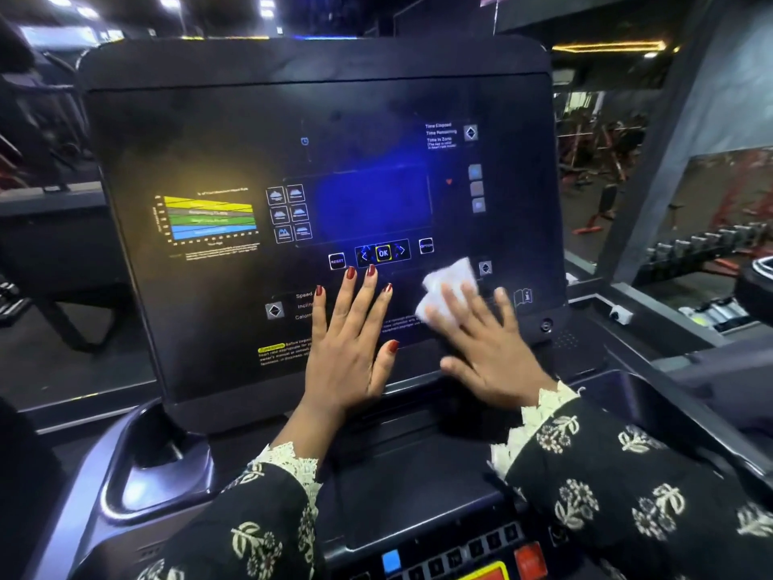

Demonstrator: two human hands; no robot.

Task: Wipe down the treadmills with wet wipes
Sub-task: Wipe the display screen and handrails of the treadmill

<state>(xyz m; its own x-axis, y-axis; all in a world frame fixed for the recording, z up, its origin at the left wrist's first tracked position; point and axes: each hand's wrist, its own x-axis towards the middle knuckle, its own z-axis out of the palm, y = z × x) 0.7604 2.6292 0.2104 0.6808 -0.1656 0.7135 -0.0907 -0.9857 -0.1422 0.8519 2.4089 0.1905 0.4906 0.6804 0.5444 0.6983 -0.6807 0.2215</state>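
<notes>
A treadmill's large black console panel [234, 127] fills the view, with a coloured heart-rate chart at left and lit buttons in the middle. My left hand [351, 341] lies flat on the panel's lower middle, fingers straight and spread. To its right, my right hand [485, 341] presses a white wet wipe [447, 282] against the panel with straight fingers. The wipe sticks out beyond the fingertips, just below the OPTION button.
Below the panel lies a black tray and a keypad [460, 558] with blue, red and yellow keys. A grey cup holder [159, 450] sits at lower left. Other gym machines stand at left, and a dumbbell rack [702, 244] at right behind a grey pillar.
</notes>
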